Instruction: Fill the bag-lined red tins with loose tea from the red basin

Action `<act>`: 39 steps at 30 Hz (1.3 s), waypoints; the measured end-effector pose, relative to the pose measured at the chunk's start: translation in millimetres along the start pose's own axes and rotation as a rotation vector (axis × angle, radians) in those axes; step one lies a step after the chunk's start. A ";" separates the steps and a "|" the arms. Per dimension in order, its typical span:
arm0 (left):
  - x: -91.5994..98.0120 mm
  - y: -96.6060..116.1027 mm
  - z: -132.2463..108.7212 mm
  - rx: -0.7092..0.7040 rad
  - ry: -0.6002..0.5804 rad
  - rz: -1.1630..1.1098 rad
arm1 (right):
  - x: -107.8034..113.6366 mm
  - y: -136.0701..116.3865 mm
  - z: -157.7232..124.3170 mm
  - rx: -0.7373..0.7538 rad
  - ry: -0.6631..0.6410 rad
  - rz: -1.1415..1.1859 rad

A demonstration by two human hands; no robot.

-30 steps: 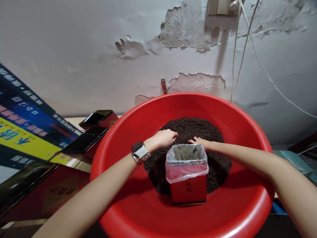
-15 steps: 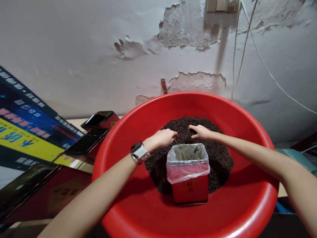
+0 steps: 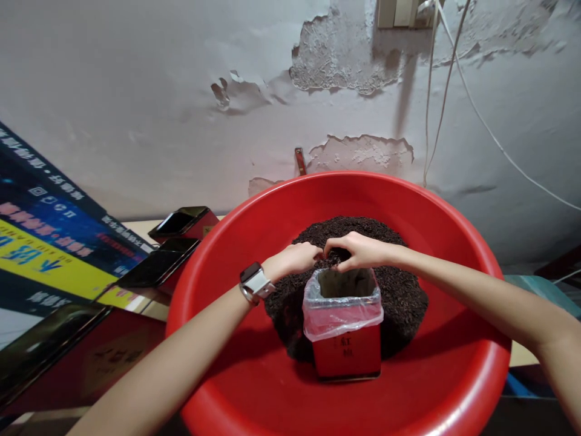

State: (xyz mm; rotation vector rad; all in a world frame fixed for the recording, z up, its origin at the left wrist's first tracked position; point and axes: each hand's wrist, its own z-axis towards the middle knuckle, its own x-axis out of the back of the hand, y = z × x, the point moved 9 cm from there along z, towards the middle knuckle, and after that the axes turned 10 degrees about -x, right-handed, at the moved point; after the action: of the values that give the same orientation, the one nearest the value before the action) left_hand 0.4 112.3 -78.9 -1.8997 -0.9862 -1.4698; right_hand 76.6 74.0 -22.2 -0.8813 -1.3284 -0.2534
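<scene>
Our right hand [image 3: 357, 249] arches open by the lined tin [image 3: 347, 357]; our left hand [image 3: 298, 258] curls near tea leaves [image 3: 403, 297]. We can't tell its grip.

Red basin [image 3: 413, 384] on the worktop [image 3: 144, 228], its far edge before a peeling wall [image 3: 136, 97]. Dark, loose material [image 3: 402, 303] is heaped across the basin's middle toward its far edge. Nearer the near edge, a red tin [image 3: 347, 357] stands upright, its mouth lined with clear plastic [image 3: 342, 323] folded over the rim. At the tin's far side, your left hand [image 3: 299, 258] has curled fingers; your right hand [image 3: 365, 249], close beside it, curves thumb and fingers apart. Black-topped red boxes [image 3: 124, 357] flank the basin's left edge.
</scene>
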 end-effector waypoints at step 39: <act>-76.8 -88.1 73.3 0.223 0.093 -0.106 | 3.6 111.9 23.3 -0.313 0.119 -0.300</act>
State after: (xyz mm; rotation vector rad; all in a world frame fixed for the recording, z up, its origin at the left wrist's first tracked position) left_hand -39.5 204.0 -173.9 -1.6290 -1.1696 -1.4273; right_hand 130.5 165.2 -65.2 -0.9073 -1.3271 -0.7531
